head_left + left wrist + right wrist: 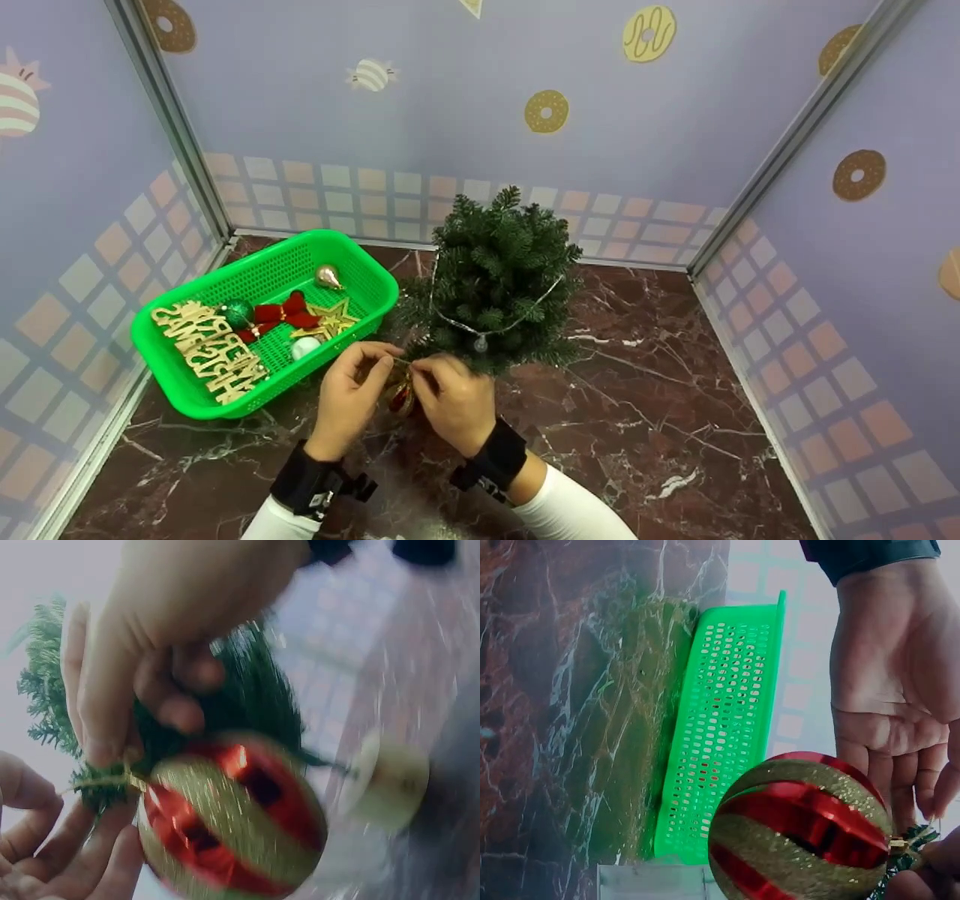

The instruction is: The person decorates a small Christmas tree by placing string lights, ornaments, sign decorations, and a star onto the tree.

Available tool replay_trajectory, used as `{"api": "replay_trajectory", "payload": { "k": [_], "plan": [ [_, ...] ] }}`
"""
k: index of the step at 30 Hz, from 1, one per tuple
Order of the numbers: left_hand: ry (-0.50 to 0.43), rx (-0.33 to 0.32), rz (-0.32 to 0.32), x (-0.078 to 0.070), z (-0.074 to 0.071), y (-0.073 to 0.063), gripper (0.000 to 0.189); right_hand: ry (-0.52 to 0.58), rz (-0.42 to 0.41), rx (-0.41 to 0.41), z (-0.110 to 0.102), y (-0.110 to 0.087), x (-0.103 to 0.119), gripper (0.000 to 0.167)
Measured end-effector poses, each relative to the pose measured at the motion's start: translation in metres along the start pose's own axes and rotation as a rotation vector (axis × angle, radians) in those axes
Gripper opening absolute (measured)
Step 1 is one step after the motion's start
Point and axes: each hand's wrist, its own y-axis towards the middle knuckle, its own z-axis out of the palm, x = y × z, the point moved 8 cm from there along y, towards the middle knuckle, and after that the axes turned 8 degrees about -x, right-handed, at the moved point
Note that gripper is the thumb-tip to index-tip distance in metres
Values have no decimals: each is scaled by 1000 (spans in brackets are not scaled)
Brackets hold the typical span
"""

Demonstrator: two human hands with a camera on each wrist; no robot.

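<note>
A red and gold striped Christmas ball (402, 399) hangs between my two hands, in front of the tree. In the left wrist view the ball (232, 817) shows glittery gold bands and a gold cap with a thin cord. My left hand (349, 401) pinches the cord near the cap with thumb and forefinger. From the other side my right hand (457, 401) pinches the cord, its fingertips close to the left ones. The small green Christmas tree (502, 277) stands just beyond the hands, a silver string draped around it.
To the left, a green plastic basket (247, 411) holds gold lettering (214, 352), a green ball (236, 313), a red bow (289, 311), gold stars (330, 321), a white ball (304, 347) and a pale ornament (328, 276). Patterned panels (450, 97) surround the dark marbled tabletop (645, 420).
</note>
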Motion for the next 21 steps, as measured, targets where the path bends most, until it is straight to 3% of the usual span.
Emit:
{"api": "replay_trajectory", "payload": {
  "k": [5,10,14,21],
  "plan": [
    [30,53,66,-6,0,1,8,48,14,-1,-1,1,-1,15],
    [23,88,69,-9,-1,0,11,96,31,3,-2,3,1,14],
    [19,95,54,-10,-1,0,15,118,30,12,-2,4,3,13],
    [41,69,72,-4,2,2,9,60,11,-1,0,2,1,12]
  ]
}}
